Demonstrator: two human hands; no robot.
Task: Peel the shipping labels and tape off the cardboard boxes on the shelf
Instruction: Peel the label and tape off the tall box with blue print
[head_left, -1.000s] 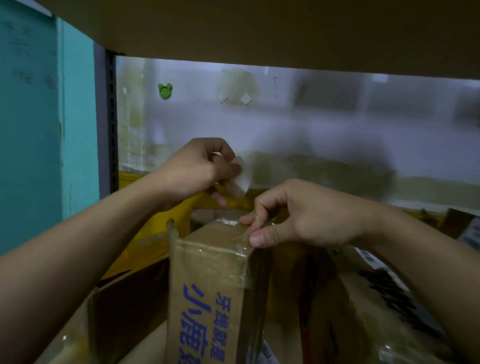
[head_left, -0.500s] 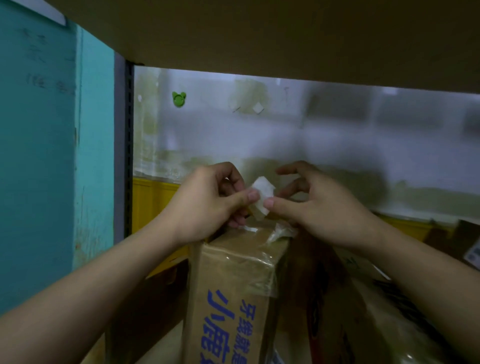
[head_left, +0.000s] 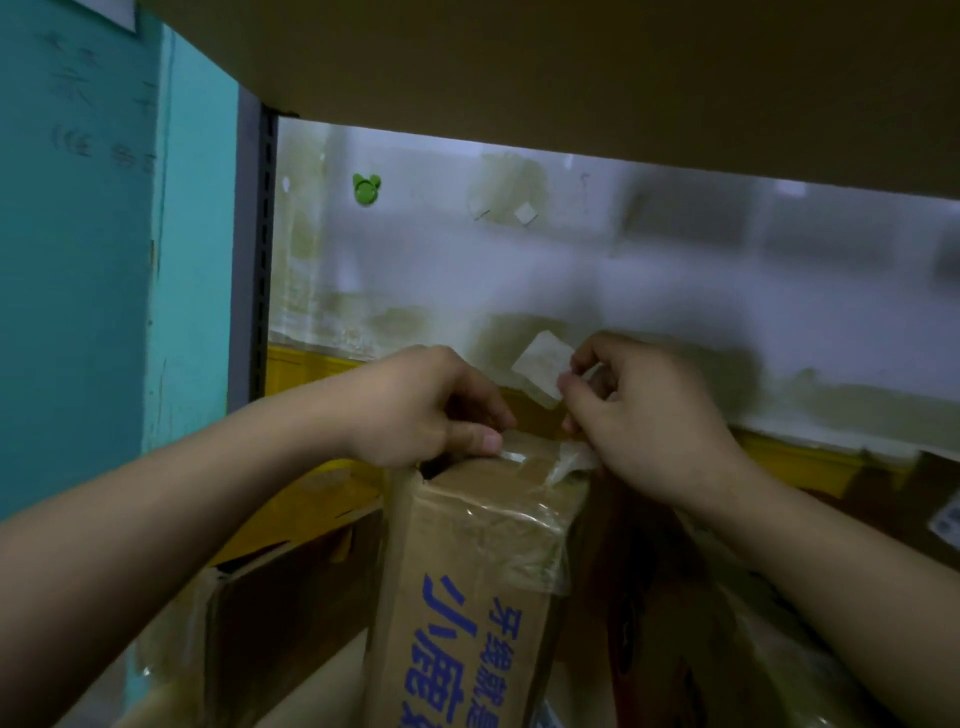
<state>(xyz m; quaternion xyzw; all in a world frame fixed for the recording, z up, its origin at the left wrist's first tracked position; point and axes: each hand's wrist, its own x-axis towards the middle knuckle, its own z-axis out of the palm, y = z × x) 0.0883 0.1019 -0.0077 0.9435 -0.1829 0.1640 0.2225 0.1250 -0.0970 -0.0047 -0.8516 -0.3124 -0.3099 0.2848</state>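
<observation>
Right grip: thumb and forefinger pinch a pale, translucent square scrap of tape, held above the box top.
Left grip: fingers curled over the top edge of the upright brown cardboard box with blue print, thumb pressed flat on it.
The box stands on the shelf among other cartons. A clear tape band wraps its upper end, and a loose flap lifts at the right corner.
Step in hand: stripping the top tape.
Next, by judgement: shed the sticky scrap, then pinch the flap and pull low along the cardboard.
</observation>
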